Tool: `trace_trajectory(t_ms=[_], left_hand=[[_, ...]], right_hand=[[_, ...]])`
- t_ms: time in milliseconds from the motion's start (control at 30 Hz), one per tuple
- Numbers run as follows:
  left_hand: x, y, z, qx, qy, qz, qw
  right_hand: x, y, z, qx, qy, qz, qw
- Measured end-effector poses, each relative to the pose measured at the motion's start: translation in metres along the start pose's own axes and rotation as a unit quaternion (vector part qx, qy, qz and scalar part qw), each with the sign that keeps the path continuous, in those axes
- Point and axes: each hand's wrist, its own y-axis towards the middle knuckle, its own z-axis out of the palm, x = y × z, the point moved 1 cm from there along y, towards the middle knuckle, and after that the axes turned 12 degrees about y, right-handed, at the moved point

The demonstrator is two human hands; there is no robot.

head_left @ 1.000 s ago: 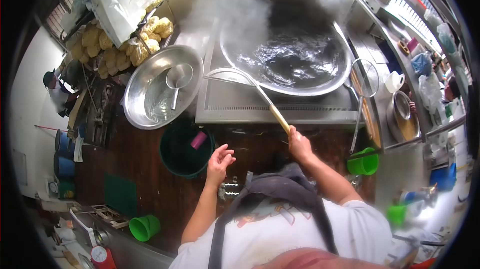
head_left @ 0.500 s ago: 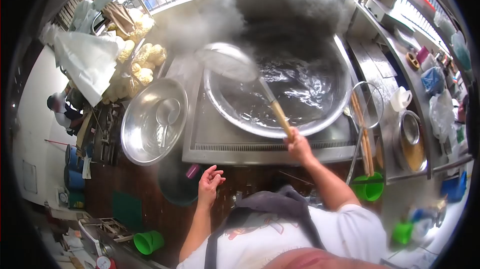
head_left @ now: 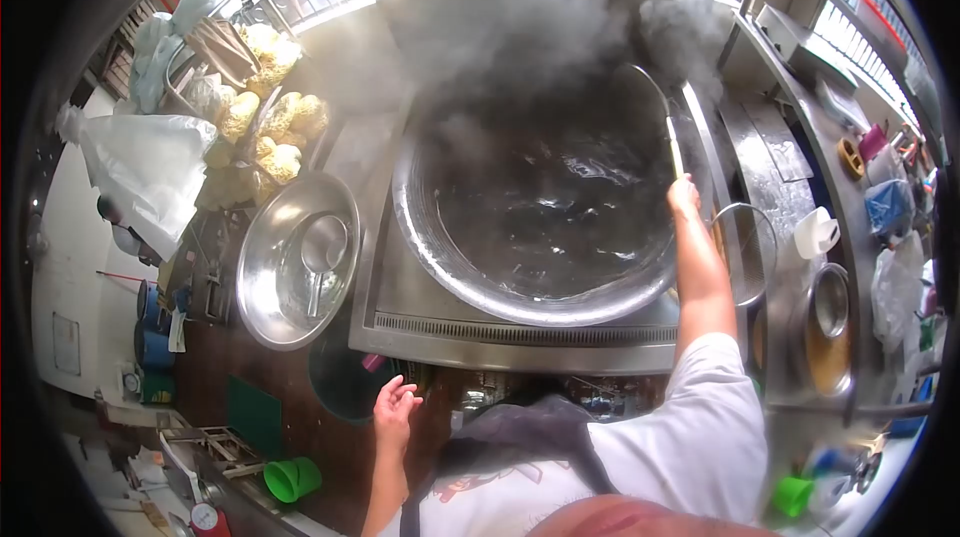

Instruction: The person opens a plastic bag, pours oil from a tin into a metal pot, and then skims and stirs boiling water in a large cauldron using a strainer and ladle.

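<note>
My right hand (head_left: 684, 197) is closed around the wooden handle of a wide round skimmer (head_left: 674, 142). Its curved rim shows through steam at the far right of a large metal cauldron (head_left: 425, 255). Whether the skimmer's head touches the liquid, I cannot tell. Dark, rippling water (head_left: 540, 207) fills the cauldron, which is set into a steel stove (head_left: 480, 347). Low in front of the stove, my left hand (head_left: 396, 407) hangs with loosely bent fingers apart, holding nothing.
A steel basin (head_left: 258, 267) with a ladle (head_left: 325, 245) inside stands left of the stove. Bags of yellowish noodles (head_left: 290, 117) lie behind it. On the right are a wire-hoop strainer (head_left: 772, 237), a white jug (head_left: 816, 233) and a metal bowl (head_left: 843, 357).
My right hand has swung the skimmer from the cauldron's left side to its far right, arm stretched forward. The view has shifted a little; my left hand stays low and empty.
</note>
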Motion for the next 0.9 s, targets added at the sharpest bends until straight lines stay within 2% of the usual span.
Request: trace_trajectory(t_ms=[67, 233, 367, 433, 467, 500, 567, 633, 667, 700, 767, 800, 900], left_hand=[[-0.003, 0.003, 0.004, -0.001, 0.002, 0.004, 1.000], [-0.004, 0.009, 0.008, 0.007, -0.004, 0.024, 1.000], [0.006, 0.011, 0.008, 0.023, -0.005, 0.027, 0.999], [0.003, 0.010, 0.008, 0.034, 0.001, 0.036, 0.999], [0.003, 0.010, 0.007, 0.038, -0.002, 0.035, 0.999], [0.002, 0.010, 0.006, 0.042, -0.005, 0.035, 0.998], [0.005, 0.007, 0.000, 0.051, -0.008, 0.039, 0.998], [0.012, 0.006, -0.009, 0.064, -0.010, 0.049, 0.997], [0.014, 0.004, -0.014, 0.069, -0.015, 0.052, 0.996], [0.017, 0.002, -0.020, 0.074, -0.020, 0.056, 0.995], [0.022, -0.005, -0.033, 0.087, -0.022, 0.063, 0.994], [0.025, -0.007, -0.041, 0.092, -0.020, 0.065, 0.993], [0.040, -0.014, -0.072, 0.106, -0.018, 0.071, 0.992]], right_hand=[[0.011, 0.000, 0.018, 0.040, -0.016, 0.032, 0.999], [0.016, -0.024, 0.076, 0.125, -0.037, -0.070, 0.989], [0.027, -0.082, 0.073, 0.199, -0.009, -0.077, 0.977], [0.041, -0.123, 0.048, 0.280, -0.010, -0.056, 0.958], [0.046, -0.150, 0.030, 0.291, 0.044, -0.040, 0.955], [0.056, -0.172, 0.012, 0.345, 0.048, 0.020, 0.937], [0.052, -0.206, 0.004, 0.379, 0.111, 0.052, 0.917], [0.044, -0.219, 0.022, 0.427, 0.029, 0.001, 0.904], [0.040, -0.225, 0.034, 0.445, -0.040, -0.089, 0.890], [0.033, -0.229, 0.048, 0.466, -0.066, -0.130, 0.873], [0.036, -0.271, 0.035, 0.472, -0.012, -0.113, 0.874], [0.019, -0.276, 0.055, 0.508, 0.038, -0.154, 0.846], [-0.007, -0.313, 0.092, 0.577, 0.164, -0.108, 0.793]])
